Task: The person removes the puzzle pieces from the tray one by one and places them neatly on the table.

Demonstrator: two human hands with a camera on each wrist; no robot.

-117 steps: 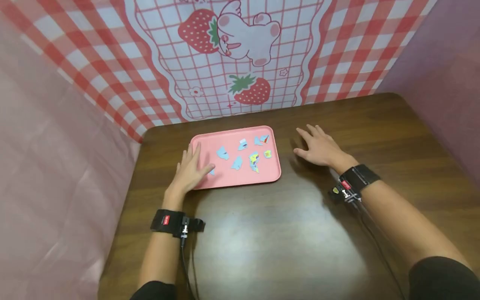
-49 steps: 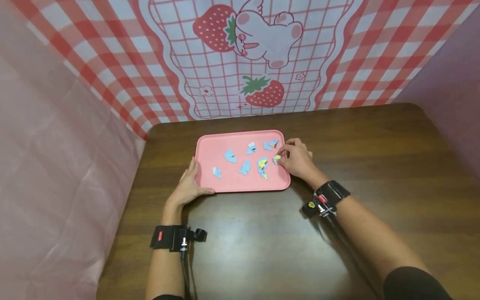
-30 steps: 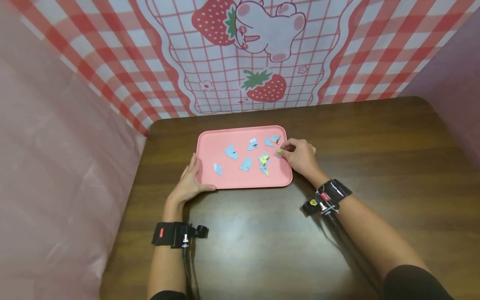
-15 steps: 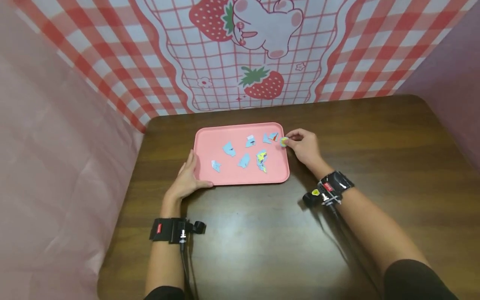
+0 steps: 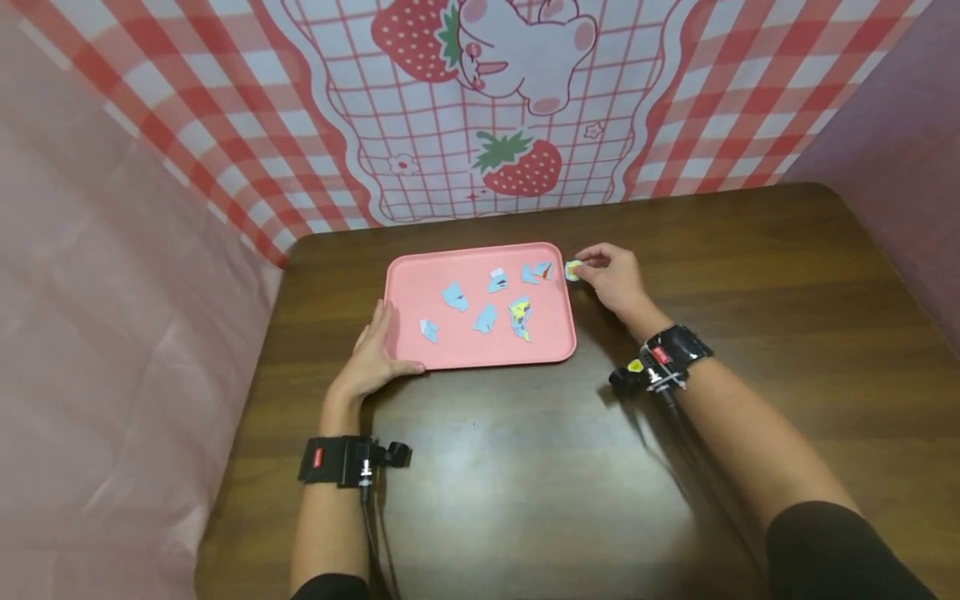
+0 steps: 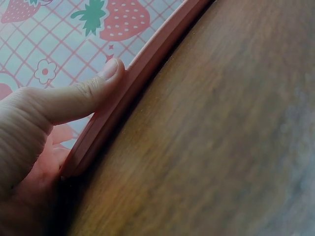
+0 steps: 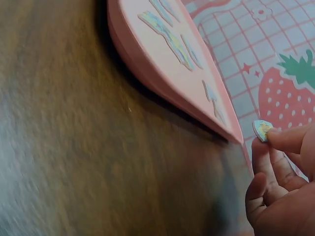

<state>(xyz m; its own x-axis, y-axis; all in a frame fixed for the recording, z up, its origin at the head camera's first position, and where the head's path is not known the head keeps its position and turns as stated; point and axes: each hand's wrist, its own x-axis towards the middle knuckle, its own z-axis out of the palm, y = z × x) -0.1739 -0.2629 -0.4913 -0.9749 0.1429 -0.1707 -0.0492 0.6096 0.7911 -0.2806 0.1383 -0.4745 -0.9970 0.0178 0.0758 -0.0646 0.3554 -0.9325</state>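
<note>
Between thumb and fingertips, my right hand (image 5: pixel 618 279) pinches a small blue-and-yellow puzzle piece (image 5: pixel 572 270), just off the right rim of the pink tray (image 5: pixel 465 354). The right wrist view shows the piece (image 7: pixel 261 129) raised at the fingertips, beyond the tray's corner. My left hand (image 5: pixel 367 362) spans the tray's near left corner, fingers straight along the left side and thumb along the front rim. Seen from the left wrist, the thumb (image 6: pixel 86 96) lies against the tray wall (image 6: pixel 133 78). Several flat light-blue pieces lie in the tray, among them a larger yellow-patterned one (image 5: pixel 520 318).
The tray sits on a dark brown wooden table (image 5: pixel 525 467), toward its back. Behind it hangs a checked strawberry cloth (image 5: pixel 517 167), and a pink curtain (image 5: pixel 112 333) borders the left. Cables (image 5: pixel 375 533) trail from both wrist cameras.
My right hand came in from the right, took the blue-and-yellow piece off the tray, and carried it up and right past the rim. My left hand shifted onto the near left corner.
</note>
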